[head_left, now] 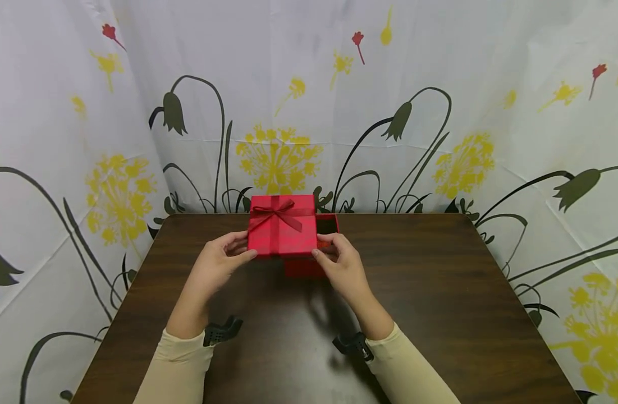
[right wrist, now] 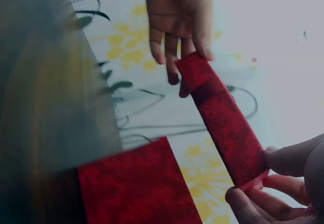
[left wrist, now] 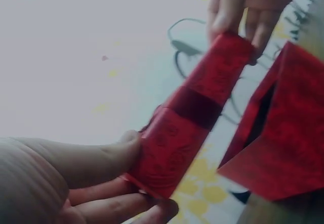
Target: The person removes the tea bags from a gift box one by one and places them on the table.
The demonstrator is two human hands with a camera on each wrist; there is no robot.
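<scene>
Both hands hold a red gift box lid (head_left: 294, 238) with a dark red ribbon bow (head_left: 282, 213) on top. My left hand (head_left: 215, 266) pinches its left edge, thumb at the top and fingers beneath, as the left wrist view shows. At the opposite edge, my right hand (head_left: 345, 268) pinches it the same way, seen close in the right wrist view. The lid is raised, its top tilted toward me. Behind and below it stands the red box base (head_left: 306, 268), uncovered on its right side in the head view, with a dark interior. The lid hides the rest of the opening.
The base stands near the back of a dark brown wooden table (head_left: 430, 292). A white curtain (head_left: 309, 106) printed with yellow and green flowers hangs right behind the table's far edge. Black straps with small devices (head_left: 223, 331) sit on both wrists.
</scene>
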